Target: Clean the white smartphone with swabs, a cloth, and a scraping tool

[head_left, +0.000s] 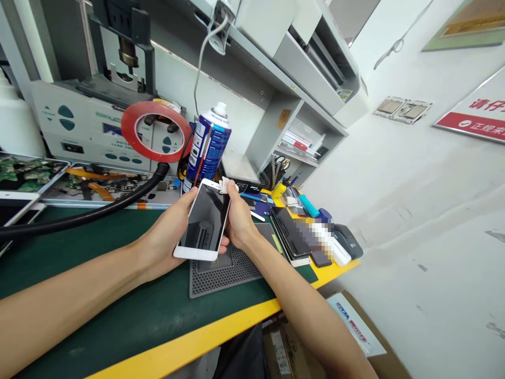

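Observation:
A white-framed smartphone (pixel 203 223) with a dark, reflective screen is held up at a tilt over the bench. My left hand (pixel 169 229) wraps round its left edge, thumb along the side. At the phone's upper right corner, my right hand (pixel 239 213) pinches a crumpled white tissue or cloth (pixel 225 185), which touches the top edge. Some of the right fingers are hidden behind the phone. Beneath the hands lies a grey perforated mat (pixel 240 263) on the green work surface (pixel 118 310).
Behind the phone stand a blue spray can (pixel 211 145) and a red tape roll (pixel 130 129). A black hose (pixel 90 217) crosses the left side before a tray of phone parts (pixel 55 195). Several dark phones (pixel 290 231) lie at right. The bench has a yellow edge (pixel 189 347).

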A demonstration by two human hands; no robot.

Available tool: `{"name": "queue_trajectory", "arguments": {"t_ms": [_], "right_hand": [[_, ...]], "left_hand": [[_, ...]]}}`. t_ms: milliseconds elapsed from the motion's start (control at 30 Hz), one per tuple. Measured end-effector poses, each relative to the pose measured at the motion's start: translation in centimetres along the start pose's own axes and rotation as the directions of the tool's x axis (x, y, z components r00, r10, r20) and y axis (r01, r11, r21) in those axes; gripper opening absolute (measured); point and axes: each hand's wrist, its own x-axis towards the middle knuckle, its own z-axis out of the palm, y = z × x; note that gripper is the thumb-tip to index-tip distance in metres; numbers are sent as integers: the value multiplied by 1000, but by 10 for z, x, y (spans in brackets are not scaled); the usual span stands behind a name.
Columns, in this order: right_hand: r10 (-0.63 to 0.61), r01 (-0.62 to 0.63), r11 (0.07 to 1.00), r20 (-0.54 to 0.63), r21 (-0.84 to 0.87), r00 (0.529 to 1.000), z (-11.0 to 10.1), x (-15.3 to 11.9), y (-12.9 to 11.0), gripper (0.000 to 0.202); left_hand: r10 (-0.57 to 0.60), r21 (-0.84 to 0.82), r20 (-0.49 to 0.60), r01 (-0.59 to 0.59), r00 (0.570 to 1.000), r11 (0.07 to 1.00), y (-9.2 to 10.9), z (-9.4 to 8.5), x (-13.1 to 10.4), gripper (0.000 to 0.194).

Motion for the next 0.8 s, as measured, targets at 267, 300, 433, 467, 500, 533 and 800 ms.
{"name": "queue_trajectory", "arguments": {"t_ms": [267, 300, 433, 467, 500, 533, 800], "right_hand": [[86, -145, 985, 465, 93, 881, -10, -7, -24, 20], [93, -154, 985, 523, 75, 847, -13, -8, -27, 18], [99, -134, 991, 602, 14, 792, -22, -10, -32, 25], [95, -123, 992, 606, 5, 790, -22, -10, -32, 28], [91, -114, 994, 609, -2, 788, -22, -11, -32, 30], [89, -105, 994, 609, -10, 788, -21, -11, -32, 32], [12, -23, 999, 326, 29, 945, -9, -6, -22, 37]], "left_hand": [[23, -35, 31, -22, 999, 999, -5, -16, 7, 56], [11, -46, 36, -10, 999, 999, -5, -17, 8, 57], [-14, -66, 25, 16, 1000, 998, -3, -15, 7, 56], [-15, -67, 21, 17, 1000, 998, -2, -14, 6, 55], [-19, -68, 18, 21, 1000, 997, -2, -14, 6, 55], [-24, -70, 18, 26, 1000, 997, -1, -13, 6, 54], [-11, -93, 92, 19, 996, 995, -3, -14, 9, 49]]}}
